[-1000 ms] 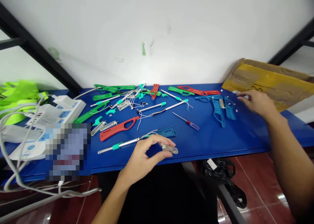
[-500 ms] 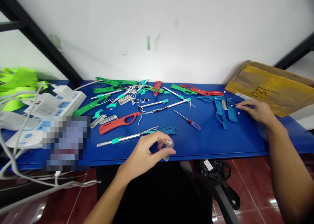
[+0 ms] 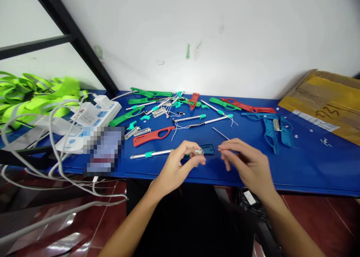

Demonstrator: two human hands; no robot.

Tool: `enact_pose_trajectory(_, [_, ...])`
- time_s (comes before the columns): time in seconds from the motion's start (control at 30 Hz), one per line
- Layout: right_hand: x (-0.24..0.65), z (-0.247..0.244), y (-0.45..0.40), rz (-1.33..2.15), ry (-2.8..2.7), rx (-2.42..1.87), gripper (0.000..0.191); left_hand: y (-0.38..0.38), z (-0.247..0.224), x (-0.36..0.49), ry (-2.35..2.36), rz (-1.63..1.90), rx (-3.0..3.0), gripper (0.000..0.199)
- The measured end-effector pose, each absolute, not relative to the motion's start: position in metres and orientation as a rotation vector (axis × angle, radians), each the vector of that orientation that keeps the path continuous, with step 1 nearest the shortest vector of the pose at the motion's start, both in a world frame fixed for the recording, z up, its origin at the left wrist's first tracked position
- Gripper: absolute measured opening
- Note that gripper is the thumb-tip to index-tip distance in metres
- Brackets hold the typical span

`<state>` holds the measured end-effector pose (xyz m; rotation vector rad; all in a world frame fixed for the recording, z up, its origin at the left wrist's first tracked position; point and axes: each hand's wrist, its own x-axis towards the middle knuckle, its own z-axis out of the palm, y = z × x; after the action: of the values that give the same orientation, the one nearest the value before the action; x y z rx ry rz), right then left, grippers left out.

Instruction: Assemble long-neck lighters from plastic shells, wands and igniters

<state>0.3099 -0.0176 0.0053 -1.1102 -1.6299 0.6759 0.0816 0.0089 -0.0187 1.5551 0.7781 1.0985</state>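
Note:
My left hand pinches a small clear plastic lighter fuel tank near the table's front edge. To its right, my right hand has thumb and forefinger pressed together; whatever lies between them is too small to make out. Behind the left hand lie a blue lighter casing half and a metal lighter tube with a green trigger piece, partly covered by the fingers. A screwdriver shows only its shaft, its handle hidden by my right hand. A red casing half rests farther left.
Green casing halves, metal tubes with white wires and clear tanks lie across the blue table. Blue casing halves and a cardboard box are right. A power strip, cables and a phone stand left.
My right hand has moved from the blue casing halves at the right to beside my left hand, its fingers now pinched. The left hand still holds the fuel tank. The view has turned left.

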Motion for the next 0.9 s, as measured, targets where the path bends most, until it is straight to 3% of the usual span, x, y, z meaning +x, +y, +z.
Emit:
enact_pose_trajectory(0.4, [0.293,-0.024,-0.029,0.439,-1.611,-0.981,0.025,0.007,-0.015,0.079,0.818,0.817,1.777,0.023])
enact_pose_trajectory(0.67, [0.294,-0.024,-0.026,0.269,-1.788,-0.898,0.043,0.009,-0.008,0.081,0.686,0.811,1.875,0.043])
enact_pose_trajectory(0.9, [0.295,-0.026,-0.023,0.183,-1.81,-0.805,0.039,0.011,-0.012,0.081,0.642,0.868,1.936,0.04])
